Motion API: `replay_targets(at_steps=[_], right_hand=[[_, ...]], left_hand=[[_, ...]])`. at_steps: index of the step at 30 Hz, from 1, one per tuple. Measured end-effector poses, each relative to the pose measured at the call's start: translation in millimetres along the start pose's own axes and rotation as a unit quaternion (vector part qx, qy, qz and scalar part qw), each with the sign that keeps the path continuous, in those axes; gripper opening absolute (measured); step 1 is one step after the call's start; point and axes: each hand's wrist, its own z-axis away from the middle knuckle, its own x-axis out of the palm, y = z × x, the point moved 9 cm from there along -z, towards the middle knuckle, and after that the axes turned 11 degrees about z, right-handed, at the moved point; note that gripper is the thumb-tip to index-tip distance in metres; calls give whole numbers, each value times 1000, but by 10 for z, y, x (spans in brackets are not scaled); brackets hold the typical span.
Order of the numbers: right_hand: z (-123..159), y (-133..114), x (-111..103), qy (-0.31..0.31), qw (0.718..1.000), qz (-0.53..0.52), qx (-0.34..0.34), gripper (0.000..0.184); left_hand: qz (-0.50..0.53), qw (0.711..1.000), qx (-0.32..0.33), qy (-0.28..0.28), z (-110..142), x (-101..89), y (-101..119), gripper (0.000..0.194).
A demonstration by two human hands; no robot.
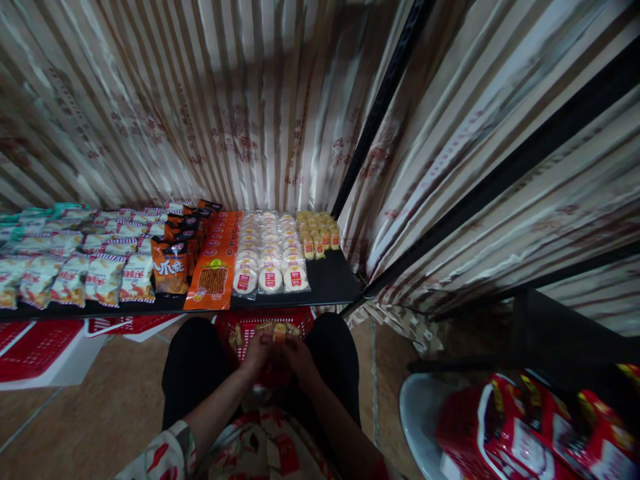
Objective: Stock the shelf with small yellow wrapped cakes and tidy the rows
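My left hand (pixel 257 353) and my right hand (pixel 299 357) come together between my knees. Their fingers are closed on a small golden snack packet (pixel 279 333) with an orange-red label, held upright. Just below them is a red plastic basket (pixel 306 320), with several more golden packets (pixel 238 335) inside. Similar golden packets (pixel 320 235) stand in rows at the right end of the black shelf (pixel 334 277) ahead. The lower parts of my fingers and much of the basket's inside are dark and hard to make out.
Along the shelf are round white snacks (pixel 271 279), a flat orange bag (pixel 210 267), orange-black bags (pixel 170 267) and white chip bags (pixel 105 277). A black post (pixel 373 110) rises before the curtain (pixel 270 113). Red packets (pixel 530 433) fill a container at lower right.
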Motion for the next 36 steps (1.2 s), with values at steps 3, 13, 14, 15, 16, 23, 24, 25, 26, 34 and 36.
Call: replay_targets(at_steps=[3, 13, 14, 15, 16, 23, 24, 25, 26, 34, 36], right_hand=[[43, -69, -96, 3, 1000, 2, -8, 29], [114, -180, -420, 28, 998, 0, -57, 36], [125, -209, -455, 35, 997, 8, -66, 36], [137, -242, -484, 38, 996, 14, -73, 36], [149, -276, -506, 37, 996, 19, -80, 36], [207, -454, -678, 36, 994, 15, -97, 37], [209, -463, -704, 39, 994, 8, -99, 37], [211, -469, -732, 44, 994, 2, -100, 37], [212, -474, -761, 51, 993, -1, -102, 36], [222, -635, -943, 93, 983, 50, -150, 25], [203, -684, -1000, 108, 978, 72, -166, 26]], left_hand=[[7, 1000, 11, 3, 54, 75, 81, 18], [21, 998, 26, -51, 166, 439, 283, 16], [15, 998, 31, -49, 165, 462, 296, 15], [9, 998, 37, -48, 165, 488, 312, 15], [4, 998, 44, -49, 168, 516, 333, 15], [-15, 994, 92, -54, 245, 685, 545, 16], [-14, 994, 92, -55, 252, 708, 558, 16], [-14, 994, 93, -56, 257, 731, 565, 16], [-14, 994, 94, -59, 261, 756, 570, 16], [-37, 987, 134, -79, 246, 976, 645, 11], [-57, 984, 146, -79, 231, 1044, 691, 12]])
